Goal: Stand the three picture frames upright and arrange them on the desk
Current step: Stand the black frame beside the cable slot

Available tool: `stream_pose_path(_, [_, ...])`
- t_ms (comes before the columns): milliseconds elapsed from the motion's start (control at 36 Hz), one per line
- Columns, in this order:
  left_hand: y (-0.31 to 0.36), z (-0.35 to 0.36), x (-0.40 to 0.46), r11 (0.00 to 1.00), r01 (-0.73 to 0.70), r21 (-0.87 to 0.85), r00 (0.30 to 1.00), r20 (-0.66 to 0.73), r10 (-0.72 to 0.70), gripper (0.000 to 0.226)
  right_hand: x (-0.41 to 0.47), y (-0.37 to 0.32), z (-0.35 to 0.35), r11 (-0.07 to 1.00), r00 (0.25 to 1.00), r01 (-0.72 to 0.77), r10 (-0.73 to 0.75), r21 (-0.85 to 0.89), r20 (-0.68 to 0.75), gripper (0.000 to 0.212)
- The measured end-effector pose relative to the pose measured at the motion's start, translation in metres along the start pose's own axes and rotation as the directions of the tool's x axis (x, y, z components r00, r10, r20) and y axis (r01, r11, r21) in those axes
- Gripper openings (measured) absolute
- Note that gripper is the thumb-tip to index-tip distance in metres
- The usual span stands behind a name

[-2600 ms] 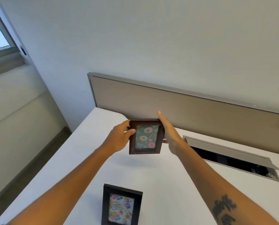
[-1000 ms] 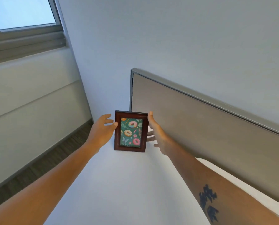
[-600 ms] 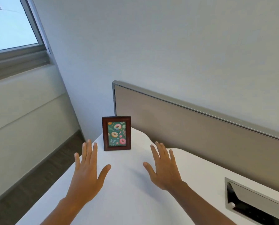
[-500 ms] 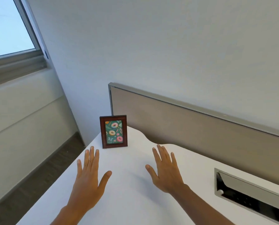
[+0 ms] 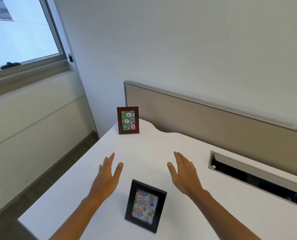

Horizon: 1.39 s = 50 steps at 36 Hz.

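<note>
We see two bare hands held out over a white bench [image 5: 161, 146], both spread flat with fingers extended and holding nothing. The left hand [image 5: 108, 177] hovers palm down toward the left edge of the bench; the right hand [image 5: 184, 174] hovers beside it, well apart, thumb pointing inward.

Between the two forearms, nearer to us, a black picture frame [image 5: 145, 206] stands upright on the bench, leaning back slightly. It shows a colourful birthday card design with balloons and script lettering. Neither hand touches it.

Farther away, at the back left corner of the bench, a reddish-brown picture frame [image 5: 128, 120] stands upright, facing us. It shows doughnuts on a green background. It is well apart from both hands. Only these two frames are in view.

To the right, a long rectangular cable slot [image 5: 248, 174] is sunk into the bench with its grey lid tipped open. Its inside is dark, and we cannot tell what lies in it.

A beige divider panel [image 5: 213, 122] runs along the back of the bench. A window [image 5: 19, 35] is at upper left.
</note>
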<state>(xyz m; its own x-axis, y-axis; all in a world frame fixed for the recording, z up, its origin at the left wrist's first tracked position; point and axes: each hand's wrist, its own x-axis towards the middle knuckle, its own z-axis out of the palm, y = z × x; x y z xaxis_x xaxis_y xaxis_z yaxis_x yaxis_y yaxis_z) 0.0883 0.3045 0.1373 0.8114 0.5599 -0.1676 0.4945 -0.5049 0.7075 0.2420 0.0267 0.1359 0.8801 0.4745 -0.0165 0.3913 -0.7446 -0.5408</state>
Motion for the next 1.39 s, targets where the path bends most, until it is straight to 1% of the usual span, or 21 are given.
stream_pose_path(83, [0.002, 0.005, -0.024, 0.980, 0.049, -0.192, 0.998, 0.040, -0.042, 0.076, -0.024, -0.008, 0.001, 0.988, 0.998, -0.043, 0.035, 0.151, 0.060, 0.069])
stream_pose_path(139, [-0.002, 0.012, -0.036, 0.968, 0.090, -0.233, 0.994, 0.086, -0.072, 0.068, -0.041, -0.013, 0.004, 0.949, 0.990, -0.119, 0.090, 0.292, 0.113, 0.069])
stream_pose_path(222, [-0.011, 0.023, -0.050, 0.949, 0.131, -0.288, 0.983, 0.159, -0.088, 0.061, -0.065, -0.019, 0.013, 0.860, 0.971, -0.226, 0.161, 0.458, 0.176, 0.066])
stream_pose_path(278, [-0.015, 0.028, -0.058, 0.935, 0.145, -0.323, 0.978, 0.192, -0.085, 0.058, -0.078, -0.022, 0.019, 0.789, 0.954, -0.296, 0.211, 0.538, 0.214, 0.065])
stream_pose_path(333, [-0.017, 0.034, -0.065, 0.926, 0.155, -0.346, 0.973, 0.214, -0.083, 0.056, -0.088, -0.023, 0.026, 0.730, 0.933, -0.359, 0.259, 0.582, 0.251, 0.064])
stream_pose_path(472, [-0.014, 0.046, -0.082, 0.887, 0.155, -0.435, 0.969, 0.243, -0.050, 0.056, -0.102, -0.027, 0.044, 0.616, 0.883, -0.468, 0.340, 0.633, 0.322, 0.072])
stream_pose_path(583, [-0.013, 0.052, -0.086, 0.873, 0.135, -0.468, 0.973, 0.228, -0.028, 0.047, -0.103, -0.036, 0.055, 0.552, 0.863, -0.505, 0.347, 0.664, 0.368, 0.073])
stream_pose_path(694, [-0.013, 0.048, -0.084, 0.889, 0.112, -0.444, 0.971, 0.237, -0.004, 0.038, -0.102, -0.046, 0.066, 0.501, 0.849, -0.528, 0.351, 0.686, 0.396, 0.074])
stream_pose_path(778, [-0.018, 0.045, -0.078, 0.927, 0.061, -0.371, 0.970, 0.242, 0.033, 0.035, -0.099, -0.046, 0.072, 0.454, 0.830, -0.548, 0.397, 0.702, 0.391, 0.071])
stream_pose_path(861, [-0.027, 0.043, -0.070, 0.944, 0.052, -0.326, 0.966, 0.255, 0.035, 0.035, -0.097, -0.043, 0.075, 0.408, 0.810, -0.572, 0.415, 0.712, 0.413, 0.082])
stream_pose_path(972, [-0.039, 0.045, -0.060, 0.956, 0.054, -0.289, 0.959, 0.282, 0.031, 0.035, -0.097, -0.045, 0.076, 0.386, 0.782, -0.610, 0.432, 0.692, 0.448, 0.097])
stream_pose_path(1028, [-0.043, 0.047, -0.055, 0.955, 0.061, -0.289, 0.956, 0.293, 0.028, 0.035, -0.098, -0.047, 0.077, 0.385, 0.771, -0.626, 0.435, 0.678, 0.465, 0.097])
stream_pose_path(1111, [-0.048, 0.049, -0.049, 0.956, 0.063, -0.288, 0.954, 0.300, 0.028, 0.034, -0.100, -0.047, 0.081, 0.349, 0.757, -0.641, 0.434, 0.684, 0.488, 0.093])
stream_pose_path(1278, [-0.052, 0.053, -0.042, 0.966, 0.058, -0.253, 0.945, 0.326, 0.029, 0.032, -0.100, -0.047, 0.086, 0.313, 0.753, -0.646, 0.406, 0.696, 0.517, 0.106])
stream_pose_path(1389, [-0.052, 0.058, -0.037, 0.968, 0.037, -0.249, 0.944, 0.327, 0.048, 0.032, -0.101, -0.047, 0.088, 0.270, 0.757, -0.638, 0.395, 0.721, 0.521, 0.103])
